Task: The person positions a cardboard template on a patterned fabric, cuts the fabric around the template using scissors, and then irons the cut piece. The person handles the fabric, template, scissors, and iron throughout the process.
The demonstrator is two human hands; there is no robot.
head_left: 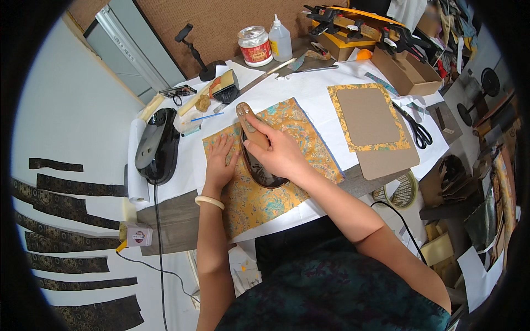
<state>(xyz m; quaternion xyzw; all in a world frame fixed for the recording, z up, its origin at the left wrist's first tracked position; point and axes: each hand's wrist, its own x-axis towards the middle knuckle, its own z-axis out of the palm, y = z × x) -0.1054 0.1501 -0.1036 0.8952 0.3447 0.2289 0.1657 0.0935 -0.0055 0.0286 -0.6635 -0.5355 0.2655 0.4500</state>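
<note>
A sheet of golden-yellow patterned fabric [295,127] with teal and orange motifs lies on white paper in front of me. My right hand [279,154] is wrapped round the brown handle of a small iron [259,172], whose dark glossy oval body rests on the fabric. Flat on the cloth just left of the iron, my left hand [222,163] has its fingers stretched out and a pale bangle at the wrist. The iron's sole is hidden beneath it.
A black oval stand [157,146] with a cord sits at left. To the right are a fabric-bordered board [369,117], a plain brown board [389,161] and black scissors [417,129]. A jar [255,47], a squeeze bottle [280,39] and boxes [406,69] with clamps line the back.
</note>
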